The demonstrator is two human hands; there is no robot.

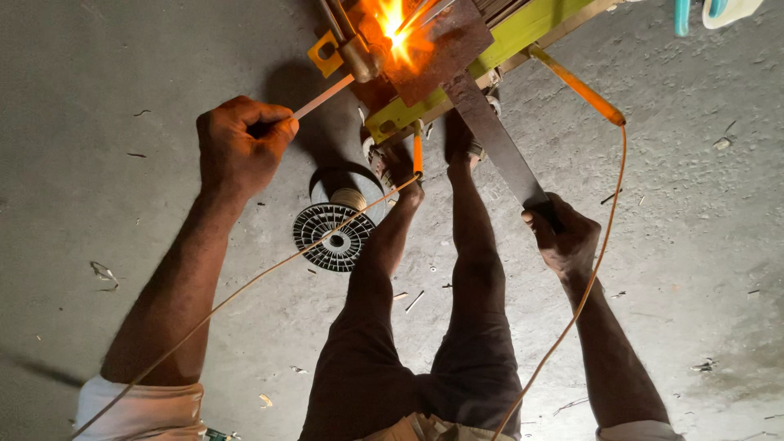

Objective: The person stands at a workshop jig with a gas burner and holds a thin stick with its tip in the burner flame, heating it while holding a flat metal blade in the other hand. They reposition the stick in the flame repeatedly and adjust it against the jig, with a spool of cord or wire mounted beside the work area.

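1. The floor (114,73) is bare grey concrete, scattered with small scraps and shavings, and dim apart from the glow of the flame (394,31) at the top.
2. A ribbed spool (335,237) of wire lies on the floor by the person's legs; thin orange cables trail across it.
3. The left hand (238,145) is clenched in a fist around a thin rod (324,96), arm stretched forward, the rod's tip reaching the bright flame.
4. The right hand (563,237) is wrapped tight on the lower end of a rusty flat metal bar (490,135), which slants up to a plate by the green frame (506,37).
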